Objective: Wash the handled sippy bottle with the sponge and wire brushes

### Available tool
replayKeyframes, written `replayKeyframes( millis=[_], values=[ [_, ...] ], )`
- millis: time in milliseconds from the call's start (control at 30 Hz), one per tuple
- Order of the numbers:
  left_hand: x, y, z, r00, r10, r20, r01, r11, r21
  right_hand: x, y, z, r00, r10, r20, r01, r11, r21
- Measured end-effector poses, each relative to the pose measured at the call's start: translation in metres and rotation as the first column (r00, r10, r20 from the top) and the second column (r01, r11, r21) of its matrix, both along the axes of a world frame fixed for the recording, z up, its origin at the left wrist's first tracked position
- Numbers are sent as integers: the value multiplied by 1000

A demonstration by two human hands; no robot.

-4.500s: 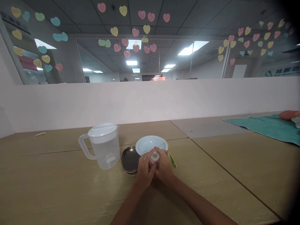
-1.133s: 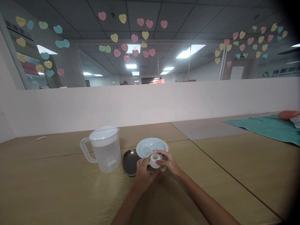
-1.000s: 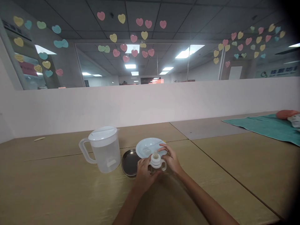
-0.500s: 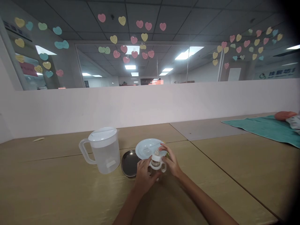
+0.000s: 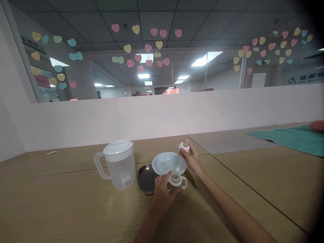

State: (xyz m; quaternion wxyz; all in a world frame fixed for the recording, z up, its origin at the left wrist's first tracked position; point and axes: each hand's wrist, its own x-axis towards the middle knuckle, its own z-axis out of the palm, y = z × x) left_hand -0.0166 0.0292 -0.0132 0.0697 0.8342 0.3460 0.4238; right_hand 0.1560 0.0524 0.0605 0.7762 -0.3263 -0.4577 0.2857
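A small clear bottle (image 5: 176,182) with white side handles stands on the wooden table, its top off. My left hand (image 5: 163,194) is wrapped round its body. My right hand (image 5: 192,160) is raised above a white plate (image 5: 167,161) and pinches the bottle's white teat cap (image 5: 184,145), with something thin hanging under it. A round metal dish (image 5: 146,179) lies just left of the bottle.
A clear plastic jug (image 5: 118,165) with a white lid stands to the left. A green strip (image 5: 192,179) pokes out beside the plate. A teal cloth (image 5: 293,139) lies far right. A white partition (image 5: 162,114) runs along the table's back edge.
My right hand has lifted the teat cap off the bottle and carried it up over the plate. My left hand has stayed on the bottle. The view has shifted slightly.
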Motion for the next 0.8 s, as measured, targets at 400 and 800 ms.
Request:
replayKeyframes(
  millis=[400,800],
  values=[
    [0,-5,2,999,-19,32,20,1000,-21,24,57,-44,752,-163,639,157,985,67],
    [0,-9,3,997,-48,60,55,993,-109,4,36,-44,470,49,881,137,982,-127]
  ],
)
